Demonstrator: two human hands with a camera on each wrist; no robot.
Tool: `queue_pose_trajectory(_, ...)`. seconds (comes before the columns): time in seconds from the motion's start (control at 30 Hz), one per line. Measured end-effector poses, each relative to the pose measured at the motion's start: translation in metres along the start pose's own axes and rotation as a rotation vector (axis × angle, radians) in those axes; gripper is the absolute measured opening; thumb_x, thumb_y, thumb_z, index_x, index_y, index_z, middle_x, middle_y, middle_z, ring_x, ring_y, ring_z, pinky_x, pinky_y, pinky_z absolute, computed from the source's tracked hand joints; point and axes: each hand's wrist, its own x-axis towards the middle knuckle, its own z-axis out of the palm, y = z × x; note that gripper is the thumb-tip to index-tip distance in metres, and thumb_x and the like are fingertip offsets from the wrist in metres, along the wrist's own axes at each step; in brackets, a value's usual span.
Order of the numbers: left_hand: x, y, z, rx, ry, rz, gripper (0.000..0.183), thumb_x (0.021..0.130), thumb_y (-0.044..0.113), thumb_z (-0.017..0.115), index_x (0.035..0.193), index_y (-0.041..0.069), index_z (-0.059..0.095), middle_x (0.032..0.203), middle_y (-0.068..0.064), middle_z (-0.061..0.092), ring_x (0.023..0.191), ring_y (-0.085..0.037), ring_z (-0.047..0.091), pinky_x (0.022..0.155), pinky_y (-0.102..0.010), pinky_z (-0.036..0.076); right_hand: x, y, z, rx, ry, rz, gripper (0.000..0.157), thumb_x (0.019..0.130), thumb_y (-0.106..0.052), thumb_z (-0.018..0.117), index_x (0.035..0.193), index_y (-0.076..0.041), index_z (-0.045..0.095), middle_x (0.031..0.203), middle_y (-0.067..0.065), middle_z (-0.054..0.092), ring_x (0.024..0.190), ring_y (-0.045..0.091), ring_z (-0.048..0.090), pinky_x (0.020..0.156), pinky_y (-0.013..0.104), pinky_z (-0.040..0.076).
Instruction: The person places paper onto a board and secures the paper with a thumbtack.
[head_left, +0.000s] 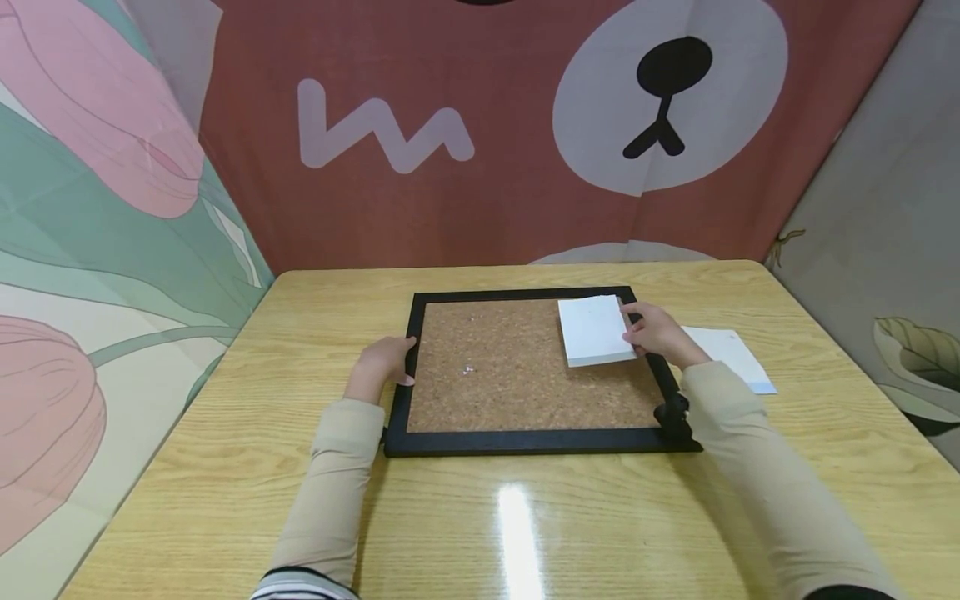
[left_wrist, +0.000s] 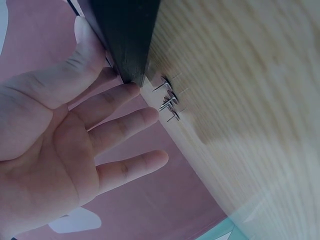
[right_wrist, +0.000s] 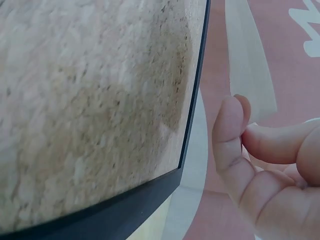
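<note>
A cork board [head_left: 510, 392] in a black frame [head_left: 525, 442] lies flat on the wooden table. At the frame's left side is my left hand [head_left: 382, 360], its thumb and index finger resting on the edge. The left wrist view has the other fingers of this left hand [left_wrist: 75, 135] extended. Several metal thumbtacks [left_wrist: 170, 100] lie on the wood near their tips. Over the board's upper right, a white sheet of paper [head_left: 594, 325] is pinched at its right edge by my right hand [head_left: 660, 332]. In the right wrist view the paper [right_wrist: 250, 60] appears beyond the right hand's [right_wrist: 270, 175] fingertips.
Another white sheet [head_left: 727, 354] lies on the table right of the frame, partly hidden by the right arm. Small shiny bits [head_left: 468, 370] sit on the cork. A black piece [head_left: 671, 410] is at the lower-right corner. A patterned cloth [head_left: 450, 208] hangs behind.
</note>
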Motion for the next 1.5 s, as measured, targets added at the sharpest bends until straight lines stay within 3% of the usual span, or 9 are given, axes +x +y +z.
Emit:
queue_pose_trajectory(0.27,-0.001,0.001,0.002,0.058,0.014,0.001,0.073,0.075,0.017,0.071,0.137,0.001,0.033,0.133,-0.021,0.039,0.120,-0.035,0.038,0.093,-0.044,0.036,0.003,-0.008,0.005,0.032,-0.017,-0.017,0.050,0.087,0.008,0.049,0.132,0.013,0.027,0.068,0.012,0.048,0.049,0.015,0.046,0.051,0.034,0.043)
queue_pose_trajectory(0.57,0.001,-0.003,0.003,0.049,0.010,-0.008,0.074,0.075,0.016,0.071,0.137,0.001,0.033,0.134,-0.020,0.038,0.121,-0.035,0.037,0.095,-0.044,0.034,0.010,-0.023,0.015,0.102,-0.026,-0.054,0.049,0.086,0.012,0.047,0.132,0.011,0.029,0.063,0.008,0.050,0.048,0.011,0.044,0.052,0.033,0.045)
queue_pose_trajectory(0.9,0.000,-0.005,0.002,0.041,0.001,-0.006,0.074,0.076,0.017,0.071,0.137,0.001,0.033,0.134,-0.021,0.038,0.121,-0.035,0.037,0.095,-0.044,0.034,0.019,-0.029,0.026,0.108,-0.079,-0.078,0.048,0.085,0.014,0.047,0.131,0.013,0.030,0.071,0.010,0.050,0.054,0.011,0.047,0.052,0.029,0.046)
queue_pose_trajectory(1.27,-0.003,0.002,0.001,0.075,0.012,-0.013,0.069,0.078,0.017,0.069,0.135,0.000,0.036,0.132,-0.020,0.041,0.119,-0.034,0.040,0.093,-0.043,0.036,0.026,-0.036,0.041,0.180,-0.052,-0.043,0.049,0.084,0.014,0.048,0.131,0.010,0.033,0.067,0.006,0.049,0.056,0.010,0.049,0.053,0.028,0.049)
queue_pose_trajectory(1.5,-0.003,0.006,0.001,0.087,0.000,-0.023,0.068,0.078,0.018,0.069,0.135,0.000,0.036,0.132,-0.020,0.042,0.118,-0.034,0.041,0.092,-0.043,0.037,0.027,-0.040,0.046,0.146,-0.023,-0.024,0.049,0.084,0.013,0.050,0.131,0.006,0.037,0.069,0.008,0.050,0.057,0.013,0.049,0.055,0.031,0.050)
